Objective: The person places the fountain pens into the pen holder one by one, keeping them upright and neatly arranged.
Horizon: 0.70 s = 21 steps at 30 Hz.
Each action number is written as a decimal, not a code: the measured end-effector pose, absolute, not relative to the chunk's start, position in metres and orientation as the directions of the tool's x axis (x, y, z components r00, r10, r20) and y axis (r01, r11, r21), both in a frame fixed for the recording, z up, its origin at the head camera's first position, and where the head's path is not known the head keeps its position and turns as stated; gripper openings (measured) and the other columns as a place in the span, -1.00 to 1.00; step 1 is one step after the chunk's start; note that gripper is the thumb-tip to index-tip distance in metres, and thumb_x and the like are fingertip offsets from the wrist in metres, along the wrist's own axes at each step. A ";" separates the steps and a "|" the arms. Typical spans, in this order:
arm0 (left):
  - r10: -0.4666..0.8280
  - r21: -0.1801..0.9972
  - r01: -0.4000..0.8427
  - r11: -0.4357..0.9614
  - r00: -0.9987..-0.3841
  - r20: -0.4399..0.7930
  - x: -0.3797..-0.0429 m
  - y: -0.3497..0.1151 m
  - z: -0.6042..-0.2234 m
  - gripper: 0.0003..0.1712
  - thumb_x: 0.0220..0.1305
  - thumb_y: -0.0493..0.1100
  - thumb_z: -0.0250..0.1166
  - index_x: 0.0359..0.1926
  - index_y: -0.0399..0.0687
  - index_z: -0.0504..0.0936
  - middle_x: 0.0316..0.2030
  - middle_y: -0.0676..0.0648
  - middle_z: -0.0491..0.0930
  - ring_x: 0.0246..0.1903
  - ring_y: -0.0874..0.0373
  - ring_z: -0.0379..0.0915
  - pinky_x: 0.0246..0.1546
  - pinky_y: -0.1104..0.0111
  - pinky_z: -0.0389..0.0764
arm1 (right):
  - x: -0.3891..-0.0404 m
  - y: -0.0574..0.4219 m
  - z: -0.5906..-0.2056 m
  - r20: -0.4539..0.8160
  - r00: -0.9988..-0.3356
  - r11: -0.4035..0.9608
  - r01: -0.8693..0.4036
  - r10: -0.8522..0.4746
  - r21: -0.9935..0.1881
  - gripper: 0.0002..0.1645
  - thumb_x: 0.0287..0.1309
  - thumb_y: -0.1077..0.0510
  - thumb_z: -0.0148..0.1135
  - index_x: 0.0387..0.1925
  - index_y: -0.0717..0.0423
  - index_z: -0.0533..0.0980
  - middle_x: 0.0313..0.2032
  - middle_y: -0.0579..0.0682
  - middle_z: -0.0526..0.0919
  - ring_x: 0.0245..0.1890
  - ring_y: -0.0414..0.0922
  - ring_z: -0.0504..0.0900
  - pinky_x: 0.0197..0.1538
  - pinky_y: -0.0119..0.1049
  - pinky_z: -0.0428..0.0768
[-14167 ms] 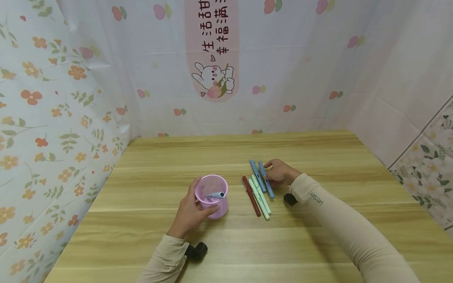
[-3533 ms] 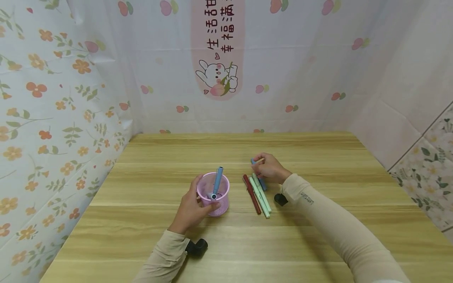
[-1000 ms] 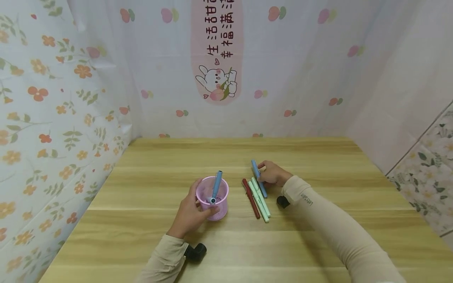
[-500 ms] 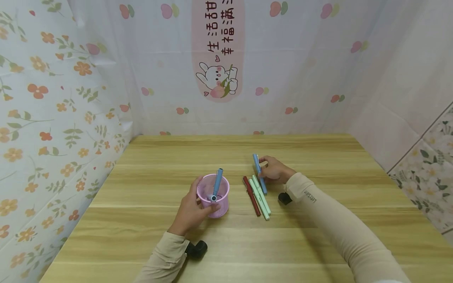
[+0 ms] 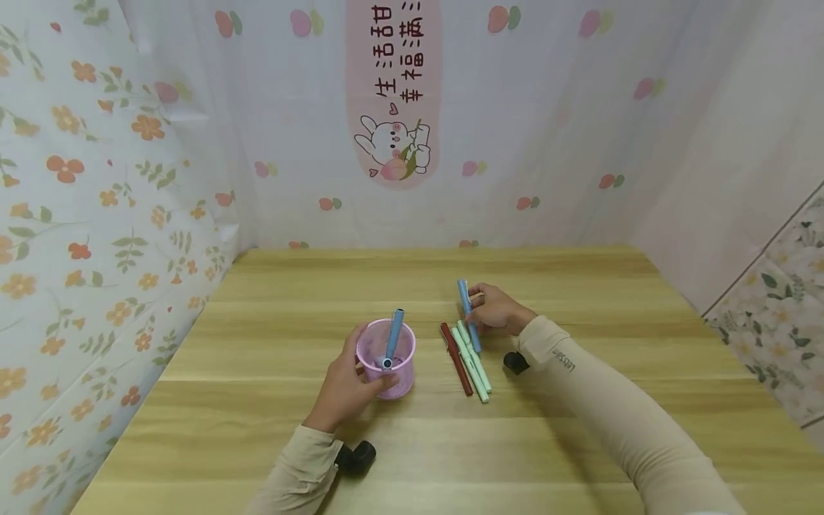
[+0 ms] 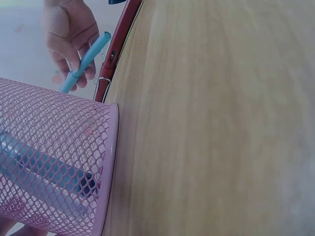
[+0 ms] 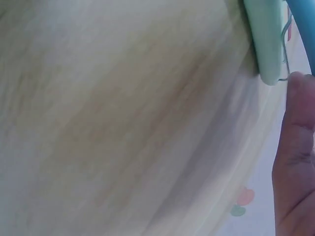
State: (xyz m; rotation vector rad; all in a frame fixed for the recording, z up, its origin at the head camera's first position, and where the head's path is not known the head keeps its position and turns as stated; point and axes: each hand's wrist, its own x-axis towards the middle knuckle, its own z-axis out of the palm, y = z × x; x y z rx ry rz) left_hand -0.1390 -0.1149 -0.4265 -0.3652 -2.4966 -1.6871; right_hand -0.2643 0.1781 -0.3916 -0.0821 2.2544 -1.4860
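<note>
My left hand (image 5: 344, 390) holds a pink mesh pen cup (image 5: 403, 379), its fingers around the far side and its thumb at the front. A blue pen (image 5: 395, 336) leans inside the cup and sticks out above the rim; a paler pen lies lower in it. To the right, my right hand (image 5: 498, 311) pinches another blue pen (image 5: 464, 293) between thumb and fingers. The left wrist view shows that held pen (image 6: 91, 58) raised off the tabletop. Next to this hand lie two mint green pens (image 5: 473, 370) and a dark red pen (image 5: 458, 363), side by side.
Everything stands on a wood-grain table (image 5: 257, 329). A patterned curtain (image 5: 547, 129) hangs behind its back edge, and a floral one (image 5: 96, 250) runs along the left. Black wrist cameras (image 5: 356, 458) are strapped to both wrists.
Since the oldest frame, one blue pen has gone from the table into the cup. My right hand has gripped the other blue pen and raised it slightly. The left hand stays on the cup.
</note>
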 end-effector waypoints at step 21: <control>0.135 0.908 0.234 0.347 -0.971 0.199 -0.140 -0.114 -0.424 0.13 -0.09 -0.23 0.58 0.44 -0.18 0.10 0.15 -0.38 0.41 0.11 -0.31 0.43 0.02 0.04 0.56 | -0.263 0.177 -0.382 -0.295 -0.902 0.328 0.188 -0.315 -0.926 -0.12 0.25 0.46 0.09 0.46 0.09 -0.08 0.13 0.37 0.35 -0.09 0.15 0.59 -0.14 -0.02 0.63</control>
